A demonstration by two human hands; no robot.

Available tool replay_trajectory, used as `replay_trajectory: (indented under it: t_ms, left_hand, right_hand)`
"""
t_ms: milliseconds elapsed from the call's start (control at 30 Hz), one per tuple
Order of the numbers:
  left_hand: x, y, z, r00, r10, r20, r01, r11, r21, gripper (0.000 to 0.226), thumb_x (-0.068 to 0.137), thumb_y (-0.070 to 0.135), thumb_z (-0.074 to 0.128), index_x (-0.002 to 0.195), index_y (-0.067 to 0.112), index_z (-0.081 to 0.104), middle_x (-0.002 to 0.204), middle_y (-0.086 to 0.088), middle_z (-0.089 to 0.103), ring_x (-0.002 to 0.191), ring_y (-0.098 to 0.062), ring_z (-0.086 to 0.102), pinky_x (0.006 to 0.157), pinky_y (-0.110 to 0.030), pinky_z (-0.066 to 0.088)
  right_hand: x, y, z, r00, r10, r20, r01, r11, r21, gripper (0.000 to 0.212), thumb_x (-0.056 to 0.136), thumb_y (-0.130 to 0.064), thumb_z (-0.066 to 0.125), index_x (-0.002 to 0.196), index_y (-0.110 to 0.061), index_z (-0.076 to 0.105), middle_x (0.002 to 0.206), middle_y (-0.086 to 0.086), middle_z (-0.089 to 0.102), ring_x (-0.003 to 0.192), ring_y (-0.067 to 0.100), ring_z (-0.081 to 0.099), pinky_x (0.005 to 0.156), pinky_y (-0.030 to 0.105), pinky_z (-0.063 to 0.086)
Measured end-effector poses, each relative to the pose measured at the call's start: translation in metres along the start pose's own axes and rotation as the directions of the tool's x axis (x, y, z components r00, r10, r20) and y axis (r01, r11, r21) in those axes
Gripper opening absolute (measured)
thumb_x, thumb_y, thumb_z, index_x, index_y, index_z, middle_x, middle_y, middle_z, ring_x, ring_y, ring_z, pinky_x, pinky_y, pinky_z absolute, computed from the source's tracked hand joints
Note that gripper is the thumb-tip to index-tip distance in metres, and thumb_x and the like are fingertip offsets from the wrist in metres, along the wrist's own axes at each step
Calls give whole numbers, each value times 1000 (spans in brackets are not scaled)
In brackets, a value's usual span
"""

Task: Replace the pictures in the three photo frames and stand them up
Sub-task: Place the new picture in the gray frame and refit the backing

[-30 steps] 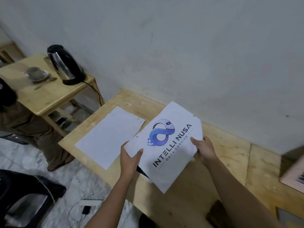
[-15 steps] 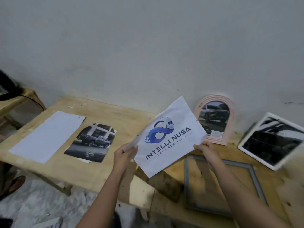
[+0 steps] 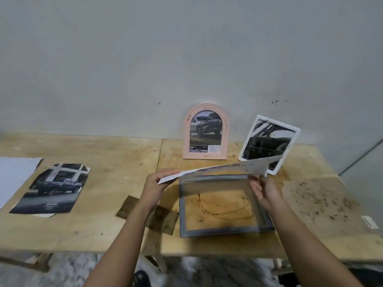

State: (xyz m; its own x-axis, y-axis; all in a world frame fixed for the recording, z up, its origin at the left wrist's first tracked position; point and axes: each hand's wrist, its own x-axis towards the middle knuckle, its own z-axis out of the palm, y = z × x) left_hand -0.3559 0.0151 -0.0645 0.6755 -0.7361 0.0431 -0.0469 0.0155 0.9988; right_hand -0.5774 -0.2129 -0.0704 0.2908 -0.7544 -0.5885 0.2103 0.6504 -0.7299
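Sheet [image 3: 228, 167] of thin white paper, seen almost edge-on with blue print just showing on its upper face, hangs between your two hands above the grey frame [image 3: 217, 230]. Your left hand [image 3: 154, 183] pinches the sheet's left edge, thumb on top and fingers curled beneath. Your right hand [image 3: 263, 189] grasps the near right corner from below. The paper bows slightly along its length and its far right end rises in front of the white frame [image 3: 277, 122].

The grey frame lies flat on the plywood table [image 3: 103, 154], a plain rectangle of narrow rails. The stained wood shows through its opening. Behind it, a pink frame [image 3: 205, 155] with an arched top and ribbed moulding stands upright against the matt grey wall [image 3: 186, 59], holding a picture of a pale pickup. To its right the white frame, a glossy rectangle with rounded corners, leans tilted against the same wall with a dark picture inside.

A loose car photo [image 3: 56, 187], its corners roughly trimmed, lies flat on the left part of the table, just beside a blank white paper [image 3: 14, 175] at the edge of view. A dark brown board [image 3: 163, 219] lies under your left forearm, close to the grey frame's left rail. A pale brown board [image 3: 315, 199], flecked with dark specks, lies to the frame's right.
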Motion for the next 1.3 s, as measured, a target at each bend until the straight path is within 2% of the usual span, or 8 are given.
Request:
replay_trajectory:
  t_ms: [133, 300, 400, 500, 600, 700, 867, 1300]
  left_hand:
    - [-3, -5, 14, 994, 50, 99, -57, 995, 78, 35, 83, -6, 60, 92, 24, 75, 97, 12, 72, 100, -8, 64, 86, -17, 50]
    - [-22, -32, 22, 977, 34, 209, -66, 987, 144, 44, 80, -10, 63, 84, 32, 77, 95, 5, 72, 96, -6, 64, 86, -15, 47]
    - [-33, -53, 24, 957, 28, 290, -89, 976, 201, 50, 78, -10, 65, 84, 38, 76, 99, 0, 69, 96, -3, 63, 87, -14, 46]
    - [-39, -78, 25, 958, -7, 287, -88, 944, 317, 59, 77, -13, 64, 83, 45, 74, 98, 16, 70, 102, 4, 59, 93, -11, 40]
    - [-50, -86, 32, 934, -168, 314, -2, 879, 477, 51, 75, -13, 58, 100, 29, 71, 114, 14, 62, 119, 5, 46, 104, -9, 29]
    - [-59, -92, 36, 865, -315, 391, 3, 782, 623, 48, 82, 10, 64, 126, 26, 57, 135, 15, 43, 133, 4, 23, 112, -19, 18]
    - [-69, -90, 47, 888, -326, 325, 19, 731, 682, 74, 81, 61, 55, 144, 26, 36, 152, 15, 20, 142, -2, 8, 116, -31, 17]
    - [-53, -93, 71, 957, -290, -9, 248, 802, 543, 50, 99, 15, 42, 145, 2, 28, 153, -8, 25, 144, -21, 17, 116, -28, 13]
  right_hand:
    - [1, -1, -18, 996, 61, 58, -75, 954, 290, 57, 94, -52, 41, 129, -8, 39, 123, 19, 54, 99, 32, 63, 79, 47, 52]
    - [-6, -1, -43, 969, 124, 214, -161, 973, 166, 70, 79, -65, 50, 120, -9, 58, 117, 15, 66, 111, 33, 59, 100, 48, 42]
    - [1, 5, -54, 970, 194, 147, -153, 955, -254, 36, 86, -25, 64, 113, -1, 60, 96, 14, 71, 92, 32, 64, 74, 40, 54]
    - [12, 17, -69, 975, 221, -25, -194, 789, -583, 23, 79, -12, 70, 80, 7, 57, 58, 13, 56, 44, 23, 47, 43, 24, 37]
    - [23, 28, -80, 982, 103, -159, -184, 727, -661, 20, 81, -6, 69, 69, -1, 53, 77, 25, 54, 60, 31, 55, 61, 40, 47]
    - [27, 36, -82, 969, -33, -246, -144, 735, -663, 29, 77, -5, 73, 102, 5, 60, 108, 20, 61, 100, 40, 58, 90, 53, 49]
    - [25, 31, -71, 951, -218, -218, -38, 618, -786, 32, 84, -4, 63, 115, -1, 58, 113, 15, 61, 105, 35, 56, 82, 36, 47]
    - [33, 46, -84, 935, -343, -89, 70, 426, -902, 4, 79, -2, 54, 77, -2, 58, 78, 11, 53, 72, 22, 44, 55, 27, 30]
